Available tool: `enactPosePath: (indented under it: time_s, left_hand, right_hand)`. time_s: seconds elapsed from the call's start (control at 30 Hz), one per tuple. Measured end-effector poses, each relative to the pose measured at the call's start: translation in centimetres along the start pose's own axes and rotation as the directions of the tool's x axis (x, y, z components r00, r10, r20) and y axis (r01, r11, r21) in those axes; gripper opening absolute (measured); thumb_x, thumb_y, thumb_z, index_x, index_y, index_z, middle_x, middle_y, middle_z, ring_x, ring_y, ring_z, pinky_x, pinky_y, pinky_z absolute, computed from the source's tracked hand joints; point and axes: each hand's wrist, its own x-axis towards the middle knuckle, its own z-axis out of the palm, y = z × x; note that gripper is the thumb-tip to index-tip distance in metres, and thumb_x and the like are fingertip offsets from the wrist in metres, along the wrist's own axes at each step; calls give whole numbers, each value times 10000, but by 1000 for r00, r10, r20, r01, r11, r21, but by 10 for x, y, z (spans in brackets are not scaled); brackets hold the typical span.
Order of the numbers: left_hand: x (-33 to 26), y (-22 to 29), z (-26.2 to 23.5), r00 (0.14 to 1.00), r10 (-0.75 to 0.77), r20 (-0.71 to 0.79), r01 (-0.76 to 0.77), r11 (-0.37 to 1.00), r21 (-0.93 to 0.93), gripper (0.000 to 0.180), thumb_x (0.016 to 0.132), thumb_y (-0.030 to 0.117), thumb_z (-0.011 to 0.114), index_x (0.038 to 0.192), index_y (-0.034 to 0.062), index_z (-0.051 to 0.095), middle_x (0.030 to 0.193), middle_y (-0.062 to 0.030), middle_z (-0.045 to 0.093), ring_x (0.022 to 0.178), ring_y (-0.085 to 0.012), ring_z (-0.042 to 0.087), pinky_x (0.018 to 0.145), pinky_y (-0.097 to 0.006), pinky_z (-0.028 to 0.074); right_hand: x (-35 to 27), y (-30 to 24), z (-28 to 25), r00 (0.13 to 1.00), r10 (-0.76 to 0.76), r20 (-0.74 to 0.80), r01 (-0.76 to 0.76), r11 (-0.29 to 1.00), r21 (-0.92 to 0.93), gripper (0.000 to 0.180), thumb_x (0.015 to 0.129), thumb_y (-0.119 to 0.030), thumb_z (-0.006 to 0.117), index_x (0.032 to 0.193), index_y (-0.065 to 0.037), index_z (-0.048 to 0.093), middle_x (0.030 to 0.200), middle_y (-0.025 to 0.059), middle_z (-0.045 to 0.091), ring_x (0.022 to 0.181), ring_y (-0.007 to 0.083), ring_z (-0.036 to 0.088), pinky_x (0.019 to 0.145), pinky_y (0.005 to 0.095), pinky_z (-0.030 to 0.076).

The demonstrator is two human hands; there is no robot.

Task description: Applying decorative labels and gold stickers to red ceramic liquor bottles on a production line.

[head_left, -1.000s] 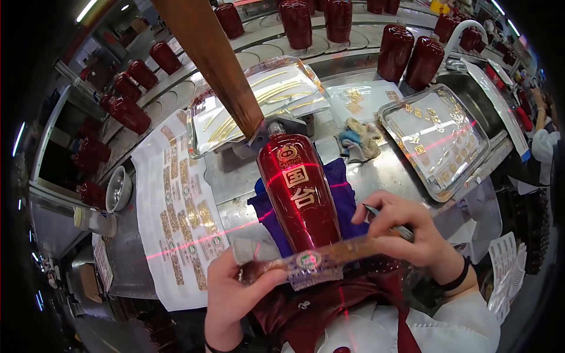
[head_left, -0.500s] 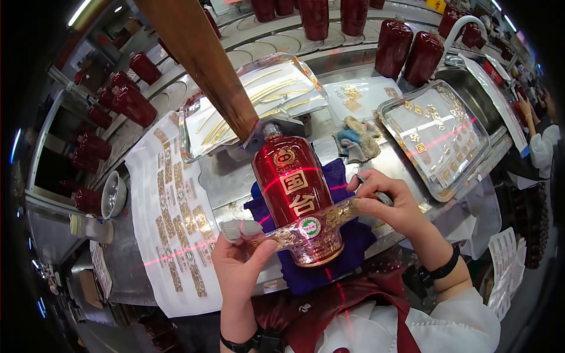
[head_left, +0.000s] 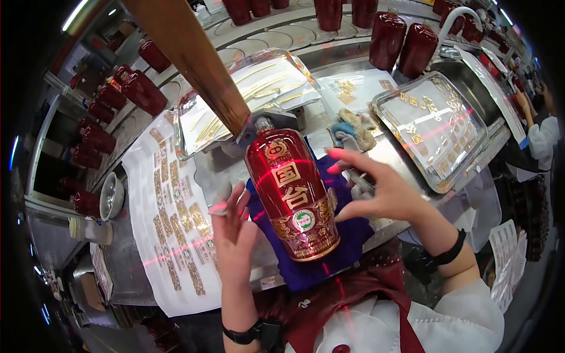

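Observation:
A dark red glass bottle [head_left: 292,154] with gold characters lies with its neck away from me on a blue-purple cloth [head_left: 353,228]. Across its lower body sits a patterned gold label band [head_left: 283,227] with a round green-and-white emblem. Beside the bottle's left side, my left hand [head_left: 234,226] is open, fingers apart, with grey covers on some fingertips. My right hand [head_left: 385,191] is close to the right side, index finger and thumb spread. Its other fingers curl round a slim grey tool [head_left: 360,183] that looks like tweezers, partly hidden and blurred.
A label sheet [head_left: 176,247] lies at left near a metal bowl [head_left: 110,197]. Trays of gold strips [head_left: 247,94] and gold characters [head_left: 432,135] stand farther back. A wooden post [head_left: 188,53] rises beyond the bottle, beside a crumpled rag [head_left: 353,129]. Red bottles [head_left: 387,41] line the conveyor.
Both hands have let go of the label band's ends and moved apart from it. The band, stretched between them before, now lies against the bottle. My right fingers have opened outward.

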Motion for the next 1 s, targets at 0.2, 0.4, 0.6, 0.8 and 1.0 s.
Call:
enactPosePath:
  time_s: [0.2,0.4,0.6,0.8,1.0]
  left_hand:
    - [-4,6,29,928,128,351,-128,991,-22,1141,684,281,812,1457,43,8,1374,-181,382,1252,-299,410,1044,-409,314]
    - [-8,8,25,919,-2,394,-21,998,54,1206,641,310,846,1449,10,1,1327,-194,417,1218,-280,437,1026,-393,331]
    - [-5,-2,14,921,-38,387,97,986,-133,946,803,275,723,1450,-3,92,1369,-167,408,1223,-250,441,1019,-388,341]
    - [-4,1,17,929,-36,368,94,985,-142,840,823,234,708,1433,-8,183,1355,-149,429,1214,-235,447,1009,-383,353]
    - [-3,-4,15,932,-38,360,78,992,-97,865,828,261,704,1445,3,156,1371,-147,411,1226,-231,436,1011,-372,356]
  right_hand:
    - [10,15,21,993,8,114,-34,974,222,1172,557,-208,886,1465,-33,165,1370,124,413,1248,200,397,1054,330,307]
    - [11,12,23,987,1,162,-37,974,223,1172,555,-211,885,1464,-36,166,1377,143,403,1276,216,381,1074,338,287]
    - [19,14,18,978,73,197,-134,939,316,1034,641,-302,831,1458,-86,235,1369,185,417,1281,295,384,1064,391,306]
    - [20,12,18,981,96,172,-144,944,298,1014,646,-306,823,1453,-89,248,1379,193,405,1306,333,358,1062,398,307]
    - [20,12,19,978,108,178,-163,929,333,996,652,-285,819,1448,-79,258,1359,172,430,1280,312,384,1065,390,296]
